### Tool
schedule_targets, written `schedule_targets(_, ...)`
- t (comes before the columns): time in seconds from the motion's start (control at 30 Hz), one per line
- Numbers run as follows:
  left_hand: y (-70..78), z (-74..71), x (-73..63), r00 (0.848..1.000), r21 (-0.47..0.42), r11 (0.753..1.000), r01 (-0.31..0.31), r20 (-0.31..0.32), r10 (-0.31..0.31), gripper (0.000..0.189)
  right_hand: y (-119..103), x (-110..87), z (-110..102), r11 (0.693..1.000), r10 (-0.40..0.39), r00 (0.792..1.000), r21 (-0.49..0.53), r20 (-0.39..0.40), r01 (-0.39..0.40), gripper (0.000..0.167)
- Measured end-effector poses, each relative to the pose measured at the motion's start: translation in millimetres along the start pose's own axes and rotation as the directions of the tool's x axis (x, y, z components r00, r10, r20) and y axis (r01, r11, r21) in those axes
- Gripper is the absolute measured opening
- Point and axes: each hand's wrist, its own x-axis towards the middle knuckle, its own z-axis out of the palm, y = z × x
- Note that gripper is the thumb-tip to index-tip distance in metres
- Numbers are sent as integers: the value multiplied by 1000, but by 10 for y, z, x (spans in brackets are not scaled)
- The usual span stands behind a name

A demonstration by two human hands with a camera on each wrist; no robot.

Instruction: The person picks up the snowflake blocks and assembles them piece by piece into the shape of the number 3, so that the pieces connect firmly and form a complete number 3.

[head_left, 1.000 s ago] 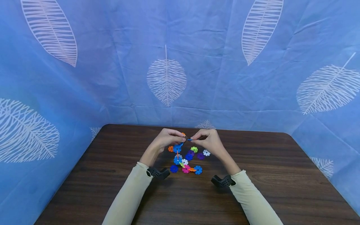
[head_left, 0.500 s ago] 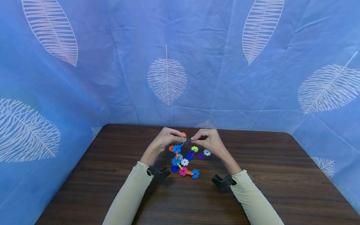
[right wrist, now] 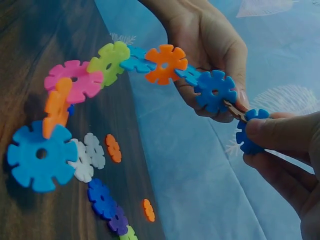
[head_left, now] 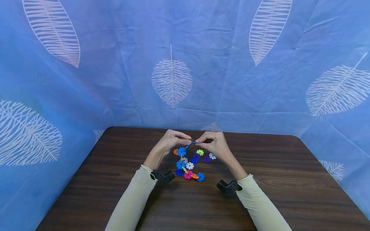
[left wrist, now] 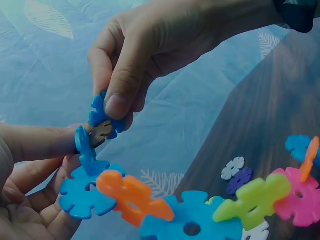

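Note:
A chain of slotted plastic flower discs hangs from my left hand (head_left: 170,141), whose thumb and fingers pinch it near its upper end. That end has a blue disc (right wrist: 215,92) with a brown disc (right wrist: 235,111) slotted against it. My right hand (head_left: 215,142) pinches another blue disc (left wrist: 97,106), which meets the brown disc's free edge; how deep the slots engage cannot be told. Farther down the chain come an orange disc (right wrist: 166,65), a green disc (right wrist: 110,62), a pink disc (right wrist: 75,81) and a blue end disc (right wrist: 42,156).
Loose discs lie on the dark wooden table (head_left: 260,179) below the hands: a yellow-green one (head_left: 200,152), purple ones (head_left: 206,159), white ones (head_left: 189,166), dark blue ones (head_left: 179,172) and an orange one (head_left: 175,151). A blue leaf-print cloth (head_left: 219,80) hangs behind the table.
The chain's lower end has swung slightly left. The blue disc in my right hand and the brown disc have come closer together, and both hands have risen very slightly.

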Motion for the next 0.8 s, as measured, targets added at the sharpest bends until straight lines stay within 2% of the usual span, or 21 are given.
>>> schedule_targets(0.13,-4,-19,-11,1000,9,1000,10,27,-10,22,19,0,-7,998,67,997,-9,39,-67,5)
schedule_targets(0.3,-28,-20,-6,998,20,999,25,50,-26,15,60,-9,-4,983,181,979,4,95,-182,2)
schedule_targets(0.47,-39,-7,6,997,44,999,28,74,-31,10,73,0,-36,977,204,968,26,143,-210,5)
schedule_targets(0.6,-45,1,13,996,73,997,34,81,-40,12,71,27,-109,974,225,956,-22,188,-225,11)
schedule_targets(0.73,-67,-5,34,994,87,995,49,89,-57,14,73,56,-233,968,251,934,-82,254,-237,20)
schedule_targets(0.8,-79,-9,45,994,90,994,58,91,-67,14,94,69,-306,961,276,915,-100,295,-257,24)
